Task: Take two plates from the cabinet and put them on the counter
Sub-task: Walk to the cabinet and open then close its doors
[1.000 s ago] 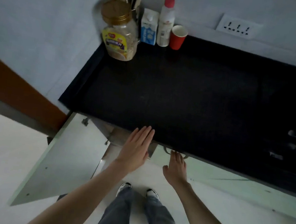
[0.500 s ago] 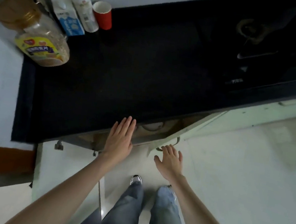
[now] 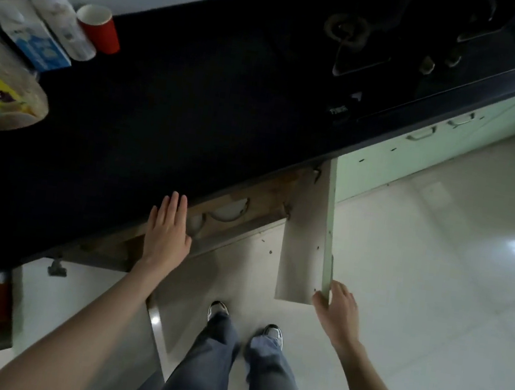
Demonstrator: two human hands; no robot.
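Observation:
The cabinet under the black counter (image 3: 194, 114) stands with both doors swung out. Inside, just below the counter's edge, I see the rims of white plates (image 3: 229, 212), mostly hidden by the counter. My left hand (image 3: 167, 232) lies flat with straight fingers at the counter's front edge, just left of the plates. My right hand (image 3: 338, 307) touches the outer corner of the right cabinet door (image 3: 305, 243), thumb under its bottom edge, fingers loosely extended. Neither hand holds a plate.
The left cabinet door (image 3: 82, 299) hangs open under my left forearm. A large jar (image 3: 4, 96), milk carton (image 3: 31, 37), white bottle (image 3: 55, 7) and red cup (image 3: 99, 28) stand at the counter's far left. A gas hob (image 3: 397, 43) is at the right. My feet (image 3: 246, 321) are on white tiles.
The right cabinet door has swung fully open, my right hand moving right and outward with its edge. My left hand stayed at the counter's edge. The plates inside show more.

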